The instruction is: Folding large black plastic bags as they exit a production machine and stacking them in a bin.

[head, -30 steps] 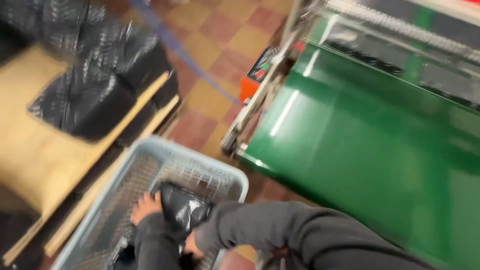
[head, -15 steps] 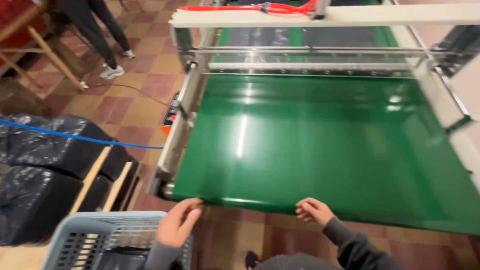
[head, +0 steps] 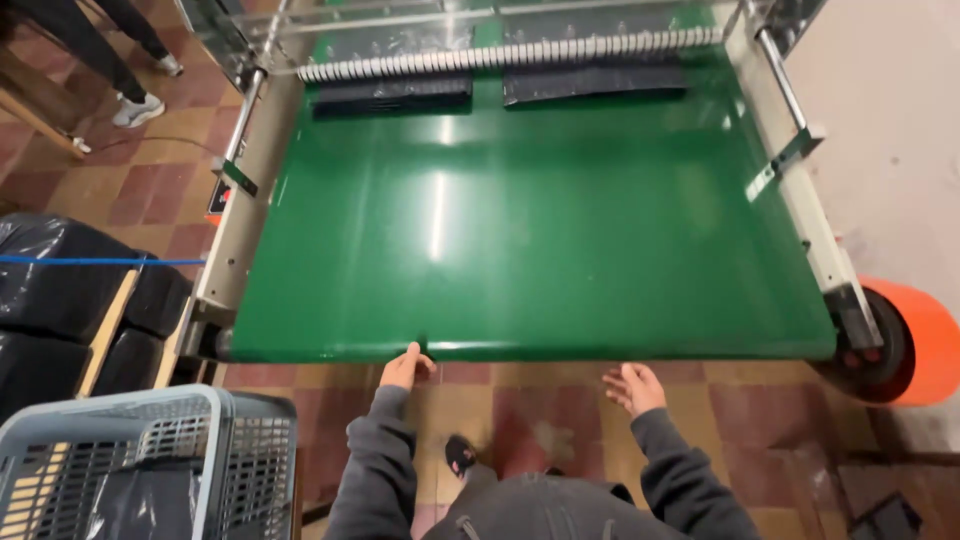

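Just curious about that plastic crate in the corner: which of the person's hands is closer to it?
Left. The left hand touches the green belt's edge, right of the grey crate; the right hand is farther right.

View: the head camera has swung from looking down into the grey basket [head: 130, 460] a second ago to facing the green belt [head: 530, 220] square on, so the basket now sits in the lower left corner
Left hand [head: 405, 368]: a second ago it was down in the basket on a black bag; half a second ago it was at the near edge of the belt; now its fingers [head: 412, 352] touch that edge nearer the middle
Right hand [head: 634, 386]: it was in the basket too, then at the belt edge; now it hangs open just below the edge, off the belt
Far end: two dark flat bags [head: 392, 95] under a white toothed bar [head: 510, 52] have come into sight
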